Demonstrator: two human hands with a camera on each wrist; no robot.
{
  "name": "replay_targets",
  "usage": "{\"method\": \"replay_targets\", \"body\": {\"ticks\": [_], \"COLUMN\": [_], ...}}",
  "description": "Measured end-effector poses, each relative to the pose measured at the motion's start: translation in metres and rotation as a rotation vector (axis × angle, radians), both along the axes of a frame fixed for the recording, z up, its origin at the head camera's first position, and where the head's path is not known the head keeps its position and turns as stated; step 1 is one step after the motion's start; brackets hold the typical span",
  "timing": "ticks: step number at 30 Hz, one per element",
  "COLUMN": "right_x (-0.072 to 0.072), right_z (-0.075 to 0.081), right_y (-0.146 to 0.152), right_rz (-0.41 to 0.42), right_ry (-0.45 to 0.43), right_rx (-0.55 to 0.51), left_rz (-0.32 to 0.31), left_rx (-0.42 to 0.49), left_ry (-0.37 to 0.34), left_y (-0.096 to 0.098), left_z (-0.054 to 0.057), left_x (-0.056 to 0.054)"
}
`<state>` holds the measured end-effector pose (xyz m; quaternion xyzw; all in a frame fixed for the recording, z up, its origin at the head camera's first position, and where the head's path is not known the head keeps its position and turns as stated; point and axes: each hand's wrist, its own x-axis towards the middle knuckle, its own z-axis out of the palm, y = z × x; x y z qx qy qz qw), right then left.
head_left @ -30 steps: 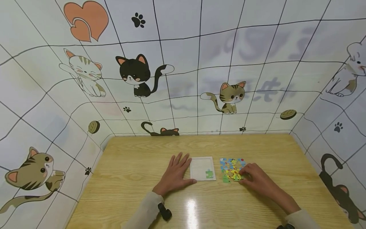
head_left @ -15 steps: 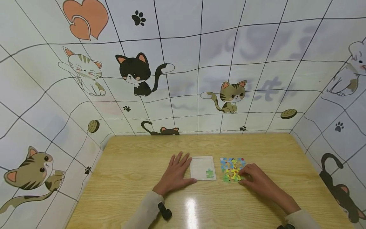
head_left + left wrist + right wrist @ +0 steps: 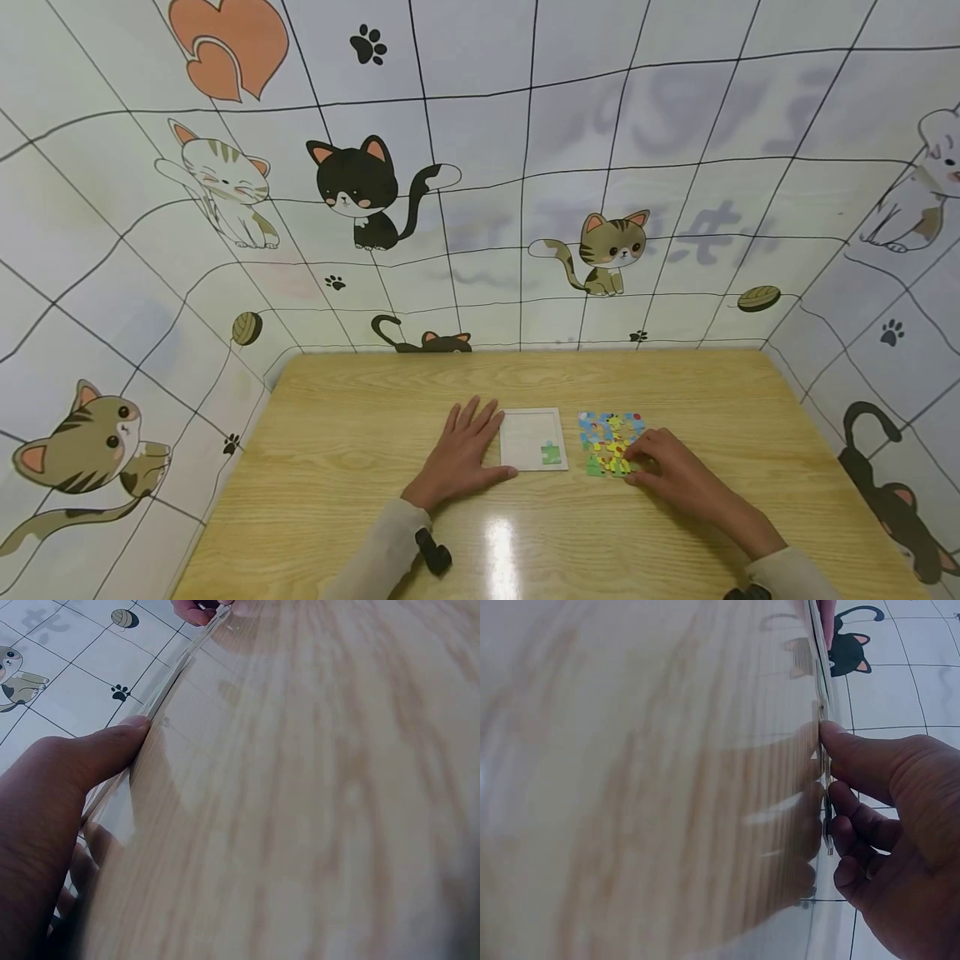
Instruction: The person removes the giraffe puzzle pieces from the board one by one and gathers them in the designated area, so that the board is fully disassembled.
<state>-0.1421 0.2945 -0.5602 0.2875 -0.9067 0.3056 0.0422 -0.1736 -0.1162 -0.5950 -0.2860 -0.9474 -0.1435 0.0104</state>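
Observation:
In the head view a shallow white puzzle tray (image 3: 521, 437) lies on the table, with one green jigsaw piece (image 3: 551, 452) in its near right corner. My left hand (image 3: 459, 458) lies flat along the tray's left side, fingers spread and thumb at the near left corner. To the right of the tray, colourful jigsaw pieces (image 3: 602, 429) are laid together in a rough square. My right hand (image 3: 670, 467) pinches at a piece on the square's near right edge; the fingers partly hide it. Low in the right wrist view, the thumb and curled fingers (image 3: 862, 761) meet the thin pieces at table level.
The wooden table (image 3: 352, 400) extends around the tray and pieces, with a bright light reflection in front. White walls (image 3: 480, 125) printed with cats and grid lines enclose its back and sides. A dark wrist camera (image 3: 433, 552) sits on the left sleeve.
Both hands stay almost where they were. The jigsaw pieces by my right fingertips appear to shift very slightly. The head view tilts a little.

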Motion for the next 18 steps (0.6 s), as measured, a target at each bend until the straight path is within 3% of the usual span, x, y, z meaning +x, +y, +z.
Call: {"method": "replay_targets", "body": {"ticks": [8, 18], "right_x": [-0.0014, -0.0015], "right_z": [0.0029, 0.0013], "right_y": [0.0029, -0.0005], "right_rz": [-0.011, -0.005], "right_ry": [-0.05, -0.015], "right_rx": [0.051, 0.021], "left_rz": [0.005, 0.008], "left_rx": [-0.006, -0.007], "left_ry": [-0.018, -0.022], "left_y": [0.0013, 0.001], "left_z": [0.0024, 0.0018], "left_x": [0.0003, -0.0003]}}
